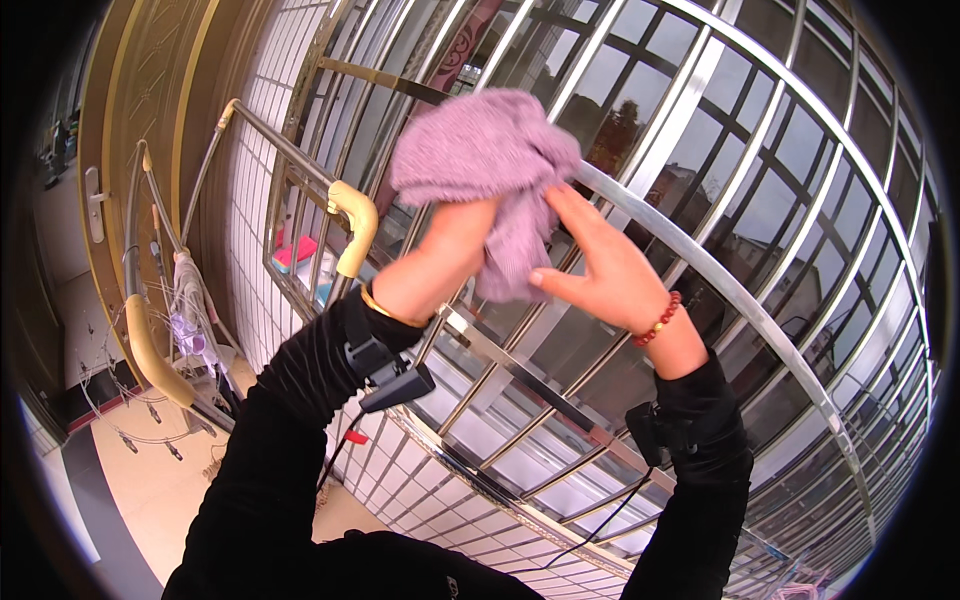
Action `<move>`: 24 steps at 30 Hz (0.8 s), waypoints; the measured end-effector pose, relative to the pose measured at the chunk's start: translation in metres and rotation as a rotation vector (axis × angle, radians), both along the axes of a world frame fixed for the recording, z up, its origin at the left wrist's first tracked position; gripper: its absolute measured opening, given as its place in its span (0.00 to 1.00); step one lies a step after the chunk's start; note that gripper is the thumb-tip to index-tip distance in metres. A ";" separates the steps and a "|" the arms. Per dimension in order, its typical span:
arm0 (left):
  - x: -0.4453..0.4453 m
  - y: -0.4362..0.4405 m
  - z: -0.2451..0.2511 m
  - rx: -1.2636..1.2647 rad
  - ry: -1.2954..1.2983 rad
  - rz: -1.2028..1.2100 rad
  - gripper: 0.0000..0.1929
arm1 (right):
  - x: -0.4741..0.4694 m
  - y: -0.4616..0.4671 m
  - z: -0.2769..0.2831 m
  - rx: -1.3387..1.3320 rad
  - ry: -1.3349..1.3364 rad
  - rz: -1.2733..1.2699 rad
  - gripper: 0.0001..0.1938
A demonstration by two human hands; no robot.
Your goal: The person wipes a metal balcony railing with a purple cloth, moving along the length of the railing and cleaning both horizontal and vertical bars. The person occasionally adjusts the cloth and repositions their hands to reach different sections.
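A fuzzy mauve cloth (pixel 480 146) is bunched up in front of a metal window grille (pixel 660 217). My left hand (pixel 461 225) reaches up into it; the cloth covers its fingers, so their grip cannot be seen. On the cloth's right edge lies my right hand (pixel 596 255), its thumb and fingers spread, with the fingertips at the cloth. The cloth hangs down between the two hands.
Left of the grille stands a metal drying rack with cream curved fittings (pixel 356 225). Clip hangers (pixel 154 412) hang at the lower left, near a brown door (pixel 142 112). Below the grille runs a white tiled wall (pixel 420 480). Red and blue items (pixel 296 253) sit behind the bars.
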State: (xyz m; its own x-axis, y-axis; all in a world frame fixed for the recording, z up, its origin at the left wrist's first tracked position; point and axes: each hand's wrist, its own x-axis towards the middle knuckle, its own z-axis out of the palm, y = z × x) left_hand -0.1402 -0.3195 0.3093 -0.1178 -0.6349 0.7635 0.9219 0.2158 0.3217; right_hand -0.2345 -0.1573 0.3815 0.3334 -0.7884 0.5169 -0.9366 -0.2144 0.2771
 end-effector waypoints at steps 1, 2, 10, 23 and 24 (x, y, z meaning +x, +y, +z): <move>0.010 -0.021 0.023 -0.138 0.053 0.206 0.23 | -0.004 0.011 0.008 -0.073 0.067 0.116 0.30; 0.023 -0.042 0.046 -0.244 -0.081 0.754 0.23 | -0.010 0.019 0.021 -0.231 0.108 0.057 0.28; 0.006 -0.073 0.124 -0.652 -1.272 1.906 0.26 | -0.064 0.046 0.053 -0.539 0.210 -0.231 0.22; 0.025 -0.098 0.130 -0.862 -1.059 1.213 0.18 | -0.068 -0.003 0.033 -0.317 0.313 -0.481 0.15; 0.030 -0.099 0.134 -0.759 -1.051 1.020 0.19 | -0.068 -0.002 0.032 -0.313 0.305 -0.474 0.17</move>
